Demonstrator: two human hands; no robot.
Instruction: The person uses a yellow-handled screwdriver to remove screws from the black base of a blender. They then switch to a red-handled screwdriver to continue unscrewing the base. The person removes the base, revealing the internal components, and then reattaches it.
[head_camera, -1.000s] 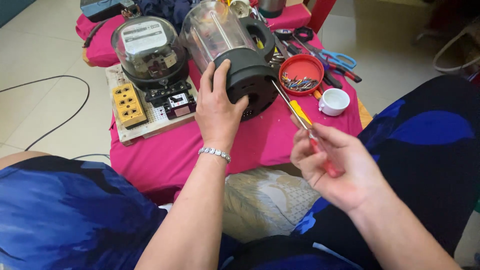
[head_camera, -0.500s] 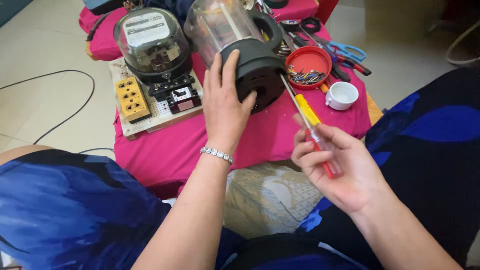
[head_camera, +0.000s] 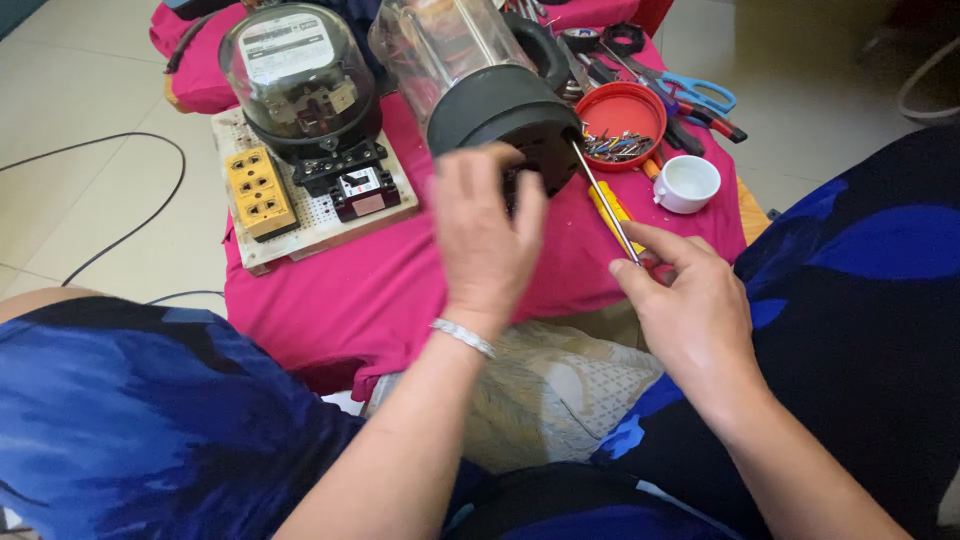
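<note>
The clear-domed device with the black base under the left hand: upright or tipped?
Tipped. The clear-domed device with the black base lies on its side on the pink cloth, base facing the left hand.

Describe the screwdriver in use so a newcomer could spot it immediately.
Start at the pink-covered table and find the black-based glass meter lying tilted. The screwdriver runs from that base to the right hand, the only tool with a thin metal shaft being held.
</note>
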